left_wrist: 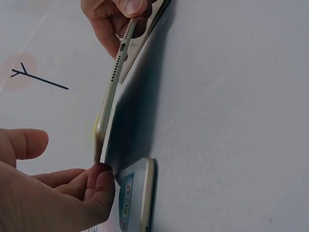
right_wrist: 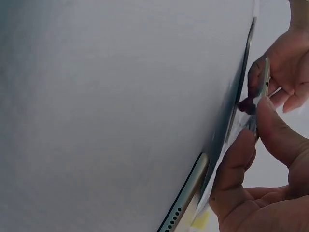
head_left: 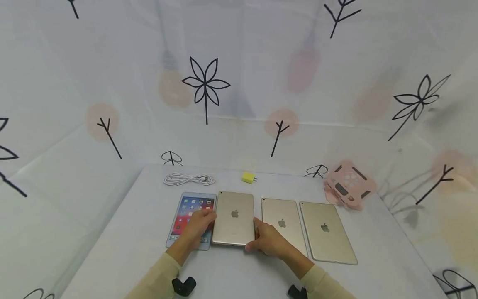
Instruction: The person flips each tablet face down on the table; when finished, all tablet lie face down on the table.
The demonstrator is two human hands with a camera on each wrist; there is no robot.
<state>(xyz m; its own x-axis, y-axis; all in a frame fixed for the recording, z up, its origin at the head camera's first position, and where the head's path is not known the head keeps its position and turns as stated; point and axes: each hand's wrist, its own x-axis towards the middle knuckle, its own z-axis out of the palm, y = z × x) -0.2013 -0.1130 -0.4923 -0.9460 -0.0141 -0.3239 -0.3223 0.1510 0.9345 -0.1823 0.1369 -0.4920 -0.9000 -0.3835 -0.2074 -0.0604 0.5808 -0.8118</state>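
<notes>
A gold tablet (head_left: 234,226), its back with the apple logo facing up, is raised a little above the white table between both hands. My left hand (head_left: 200,224) grips its left edge; in the left wrist view one digit stands apart above while curled fingertips (left_wrist: 102,176) meet the tablet's corner. On the opposite edge, my right hand (head_left: 269,237) pinches the tablet between thumb and fingers, seen close in the right wrist view. Under the left hand lies a tablet with a lit screen (head_left: 183,211). Another gold tablet (head_left: 284,211) lies face down, partly behind the right hand.
A further gold tablet (head_left: 328,232) lies face down at the right. Toward the back are a coiled white cable (head_left: 188,179), a yellow plug adapter (head_left: 248,177) and a pink device-like object (head_left: 350,185). Patterned cloth (head_left: 239,91) hangs behind the table.
</notes>
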